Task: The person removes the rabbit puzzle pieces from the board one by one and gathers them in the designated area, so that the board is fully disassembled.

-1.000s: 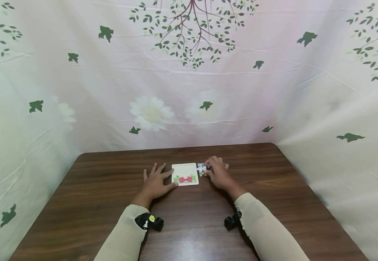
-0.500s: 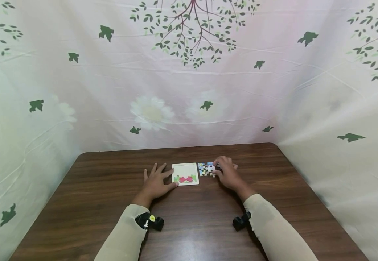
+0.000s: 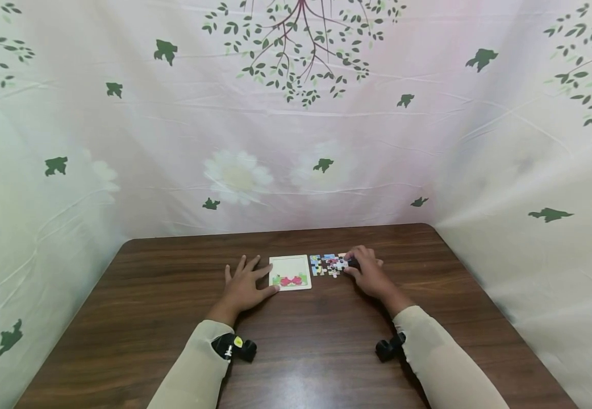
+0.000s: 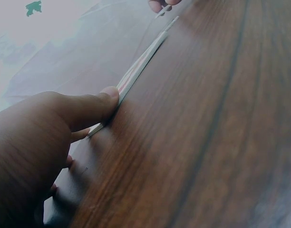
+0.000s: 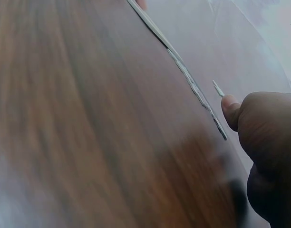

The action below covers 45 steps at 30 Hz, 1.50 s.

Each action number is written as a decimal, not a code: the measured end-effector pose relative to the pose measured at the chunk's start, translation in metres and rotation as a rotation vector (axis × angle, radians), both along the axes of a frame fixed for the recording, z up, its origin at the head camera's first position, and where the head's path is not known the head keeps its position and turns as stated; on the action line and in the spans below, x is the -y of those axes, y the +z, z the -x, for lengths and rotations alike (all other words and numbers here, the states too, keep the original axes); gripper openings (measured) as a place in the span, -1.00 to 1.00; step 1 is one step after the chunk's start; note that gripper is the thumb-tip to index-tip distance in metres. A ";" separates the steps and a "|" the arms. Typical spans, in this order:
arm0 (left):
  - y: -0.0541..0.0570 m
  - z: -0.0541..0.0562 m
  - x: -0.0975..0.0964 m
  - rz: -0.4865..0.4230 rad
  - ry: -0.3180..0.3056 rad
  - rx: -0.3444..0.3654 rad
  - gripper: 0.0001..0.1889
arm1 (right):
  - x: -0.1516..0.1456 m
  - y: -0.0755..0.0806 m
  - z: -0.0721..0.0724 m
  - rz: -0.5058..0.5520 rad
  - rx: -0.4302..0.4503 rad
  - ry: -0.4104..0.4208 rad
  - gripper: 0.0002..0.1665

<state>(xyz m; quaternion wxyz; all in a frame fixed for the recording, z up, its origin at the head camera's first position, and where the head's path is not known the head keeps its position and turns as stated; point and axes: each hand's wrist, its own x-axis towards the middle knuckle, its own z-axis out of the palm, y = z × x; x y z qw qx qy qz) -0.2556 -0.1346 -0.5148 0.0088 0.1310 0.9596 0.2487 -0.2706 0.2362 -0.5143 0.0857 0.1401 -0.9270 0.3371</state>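
A white puzzle board (image 3: 288, 274) with a pink and green picture strip along its near edge lies flat at the far middle of the table. My left hand (image 3: 245, 289) rests beside it with fingers spread; thumb and index finger touch its left side. Small colourful jigsaw pieces (image 3: 317, 266) lie in a patch just right of the board. Over the right end of that patch, my right hand (image 3: 370, 275) pinches a jigsaw piece (image 5: 217, 88), seen edge-on and raised off the table in the right wrist view. Its picture side is hidden there.
The brown wood-grain table (image 3: 296, 352) ends at a far edge close beyond the board. A pale cloth (image 3: 275, 130) printed with leaves and birds hangs behind and at both sides. Each wrist wears a black camera (image 3: 390, 347).
My right hand has moved to the right in steps, leaving more of the jigsaw pieces in sight. The left hand and the board have stayed put.
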 end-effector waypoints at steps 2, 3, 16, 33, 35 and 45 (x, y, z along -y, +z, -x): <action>0.000 0.000 0.001 -0.004 -0.002 0.000 -0.22 | -0.003 0.000 -0.001 0.002 0.003 -0.004 -0.76; 0.000 0.000 0.001 -0.006 -0.003 0.000 -0.22 | -0.004 0.000 -0.001 0.002 0.007 -0.007 -0.77; 0.000 0.001 0.003 -0.014 -0.010 -0.003 -0.22 | -0.008 0.004 -0.004 -0.011 0.091 -0.043 -0.79; 0.002 0.000 0.003 -0.007 -0.009 0.003 -0.22 | -0.011 0.003 -0.005 0.009 0.120 -0.053 -0.80; 0.001 0.000 0.003 -0.009 -0.009 0.000 -0.22 | -0.011 0.003 -0.005 0.008 0.126 -0.056 -0.79; 0.002 0.000 0.003 -0.023 -0.019 -0.008 -0.23 | -0.011 0.003 -0.005 0.010 0.128 -0.059 -0.82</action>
